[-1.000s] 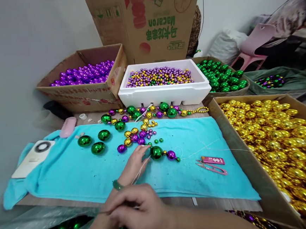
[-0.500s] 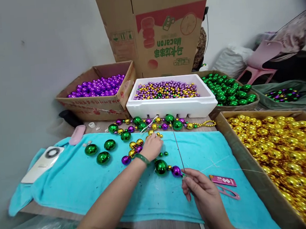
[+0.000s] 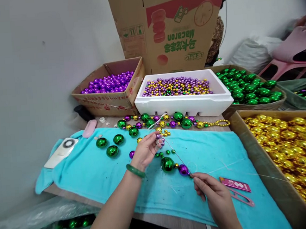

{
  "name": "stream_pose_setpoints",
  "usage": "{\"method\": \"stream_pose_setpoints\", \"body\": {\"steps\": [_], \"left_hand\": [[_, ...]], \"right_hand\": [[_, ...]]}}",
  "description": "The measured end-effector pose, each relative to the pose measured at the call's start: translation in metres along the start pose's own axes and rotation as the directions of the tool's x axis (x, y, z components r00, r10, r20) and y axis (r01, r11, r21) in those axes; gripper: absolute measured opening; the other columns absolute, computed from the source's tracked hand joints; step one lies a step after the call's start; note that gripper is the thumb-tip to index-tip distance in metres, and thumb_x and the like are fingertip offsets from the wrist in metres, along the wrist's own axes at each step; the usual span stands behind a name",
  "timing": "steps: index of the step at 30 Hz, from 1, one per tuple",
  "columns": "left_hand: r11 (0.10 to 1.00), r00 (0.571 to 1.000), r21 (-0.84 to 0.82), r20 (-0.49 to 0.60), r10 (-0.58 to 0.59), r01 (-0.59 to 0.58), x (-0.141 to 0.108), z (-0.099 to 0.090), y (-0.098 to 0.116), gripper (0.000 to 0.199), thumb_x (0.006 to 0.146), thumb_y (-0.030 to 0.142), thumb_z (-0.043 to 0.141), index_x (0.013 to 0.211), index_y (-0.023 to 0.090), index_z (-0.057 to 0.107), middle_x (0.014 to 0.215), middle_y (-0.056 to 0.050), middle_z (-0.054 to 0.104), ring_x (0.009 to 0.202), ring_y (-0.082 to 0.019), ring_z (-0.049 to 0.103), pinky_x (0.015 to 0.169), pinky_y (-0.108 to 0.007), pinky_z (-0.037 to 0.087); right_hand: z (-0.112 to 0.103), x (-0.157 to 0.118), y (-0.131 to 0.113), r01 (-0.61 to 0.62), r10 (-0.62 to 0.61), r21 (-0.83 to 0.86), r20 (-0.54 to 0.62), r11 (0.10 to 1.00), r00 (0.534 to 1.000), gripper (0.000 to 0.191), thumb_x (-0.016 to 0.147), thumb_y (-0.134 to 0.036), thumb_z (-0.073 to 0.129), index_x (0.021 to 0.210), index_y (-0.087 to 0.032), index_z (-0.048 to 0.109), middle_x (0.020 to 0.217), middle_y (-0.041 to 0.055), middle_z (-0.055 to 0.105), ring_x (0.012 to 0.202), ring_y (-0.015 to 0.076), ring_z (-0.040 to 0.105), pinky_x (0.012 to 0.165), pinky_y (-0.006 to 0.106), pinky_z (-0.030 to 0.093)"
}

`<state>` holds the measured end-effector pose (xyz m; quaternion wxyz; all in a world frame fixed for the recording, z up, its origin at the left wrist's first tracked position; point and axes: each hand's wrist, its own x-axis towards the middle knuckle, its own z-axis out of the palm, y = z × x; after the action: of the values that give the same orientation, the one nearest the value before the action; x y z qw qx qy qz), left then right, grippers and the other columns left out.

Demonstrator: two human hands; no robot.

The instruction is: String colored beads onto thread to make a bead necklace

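My right hand [image 3: 214, 194] pinches a long thin needle [image 3: 175, 150] near its lower end, beside a short string of beads. On that string a large green bead [image 3: 168, 165] and a purple bead [image 3: 183, 170] lie on the towel, with small gold beads among them. The needle slants up and left to my left hand [image 3: 146, 148], whose fingers are closed at its tip. A small purple bead [image 3: 158, 136] shows at those fingertips; whether the needle passes through it I cannot tell. Loose small green beads [image 3: 168, 151] lie just right of this hand.
A blue towel [image 3: 94, 175] covers the table. Three large green beads [image 3: 113, 151] sit left. Behind lie a finished-looking bead strand [image 3: 186, 123] and a white foam box [image 3: 184, 103]. Gold beads [image 3: 285, 146] fill a carton at right. A pink thread cutter [image 3: 241, 196] lies near my right hand.
My left hand has drawn back from the small beads on the towel and turned, its fingertips now at the needle tip. The needle has tilted left. The whole view has shifted.
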<state>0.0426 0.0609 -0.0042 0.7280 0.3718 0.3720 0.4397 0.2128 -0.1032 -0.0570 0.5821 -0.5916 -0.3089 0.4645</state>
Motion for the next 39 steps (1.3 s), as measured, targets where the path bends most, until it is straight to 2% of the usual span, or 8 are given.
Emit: {"method": "stream_pose_setpoints", "body": {"steps": [3,20,25,31,33,35,37,39], "left_hand": [[0.958,0.997,-0.278,-0.014,-0.073,0.066,-0.015,-0.006,0.005,0.014,0.084,0.014,0.055,0.094,0.01,0.064,0.088,-0.007,0.064,0.068,-0.007,0.061,0.061,-0.016,0.051],[0.911,0.994,-0.413,-0.093,-0.066,0.022,-0.025,-0.017,0.009,0.005,0.082,0.012,0.058,0.085,0.011,0.061,0.081,-0.005,0.063,0.067,-0.01,0.062,0.058,-0.019,0.052],[0.96,0.994,-0.276,-0.106,0.014,-0.043,-0.028,-0.015,0.005,0.016,0.072,0.013,0.069,0.086,0.012,0.061,0.079,-0.002,0.062,0.068,-0.01,0.061,0.061,-0.019,0.049],[0.965,0.991,0.234,-0.046,0.128,-0.114,-0.029,-0.02,0.014,0.029,0.077,0.028,0.065,0.104,0.017,0.06,0.088,-0.004,0.065,0.074,-0.012,0.061,0.066,-0.024,0.048],[0.824,0.962,0.532,-0.059,0.266,-0.195,-0.016,-0.026,0.022,0.022,0.082,0.031,0.058,0.099,0.017,0.063,0.092,-0.006,0.066,0.08,-0.015,0.061,0.072,-0.027,0.047],[0.53,0.914,0.818,-0.013,0.405,-0.223,0.005,-0.032,0.029,0.017,0.083,0.028,0.055,0.092,0.017,0.065,0.095,-0.006,0.067,0.088,-0.017,0.061,0.08,-0.029,0.046],[0.208,0.912,0.961,0.087,0.401,-0.183,0.029,-0.033,0.031,0.019,0.085,0.025,0.051,0.094,0.017,0.065,0.099,-0.006,0.068,0.095,-0.019,0.06,0.087,-0.031,0.045],[0.017,0.938,0.987,0.144,0.316,-0.158,0.053,-0.029,0.028,0.021,0.086,0.025,0.049,0.097,0.018,0.065,0.103,-0.006,0.068,0.1,-0.02,0.059,0.092,-0.032,0.043]], "right_hand": [[0.004,-0.001,0.003,-0.005,0.004,-0.037,-0.007,0.999,1.0,0.025,0.069,-0.04,0.072,0.079,-0.018,0.075,0.055,0.0025,0.058,0.049,0.0126,0.051,0.04,0.021,0.039],[0.017,-0.001,-0.004,-0.047,0.046,-0.091,-0.022,0.995,0.999,0.028,0.06,-0.043,0.075,0.072,-0.018,0.075,0.051,0.0017,0.056,0.047,0.0127,0.048,0.041,0.023,0.04],[0.016,0.0,-0.002,-0.076,0.075,-0.074,-0.023,0.994,0.997,0.029,0.062,-0.044,0.075,0.074,-0.018,0.075,0.054,0.002,0.058,0.05,0.0127,0.05,0.045,0.023,0.042],[0.021,0.007,-0.004,-0.091,0.093,-0.036,0.058,0.995,0.994,0.033,0.064,-0.046,0.075,0.077,-0.016,0.072,0.056,0.0017,0.057,0.05,0.0124,0.05,0.04,0.021,0.037],[0.023,0.01,-0.005,-0.085,0.085,-0.002,0.045,0.996,0.995,0.034,0.064,-0.047,0.074,0.077,-0.016,0.071,0.057,0.0017,0.057,0.05,0.0124,0.05,0.039,0.021,0.037],[0.024,0.013,-0.006,-0.078,0.078,0.014,0.037,0.997,0.996,0.033,0.065,-0.047,0.074,0.077,-0.016,0.07,0.058,0.0018,0.058,0.051,0.0122,0.05,0.04,0.021,0.038],[0.024,0.014,-0.007,-0.076,0.075,0.021,0.03,0.997,0.997,0.034,0.065,-0.047,0.075,0.077,-0.016,0.069,0.059,0.0018,0.058,0.051,0.0118,0.05,0.04,0.021,0.038],[0.024,0.015,-0.007,-0.072,0.071,0.028,0.028,0.997,0.997,0.033,0.066,-0.047,0.074,0.077,-0.016,0.069,0.059,0.0019,0.058,0.051,0.0118,0.05,0.04,0.02,0.038]]}}
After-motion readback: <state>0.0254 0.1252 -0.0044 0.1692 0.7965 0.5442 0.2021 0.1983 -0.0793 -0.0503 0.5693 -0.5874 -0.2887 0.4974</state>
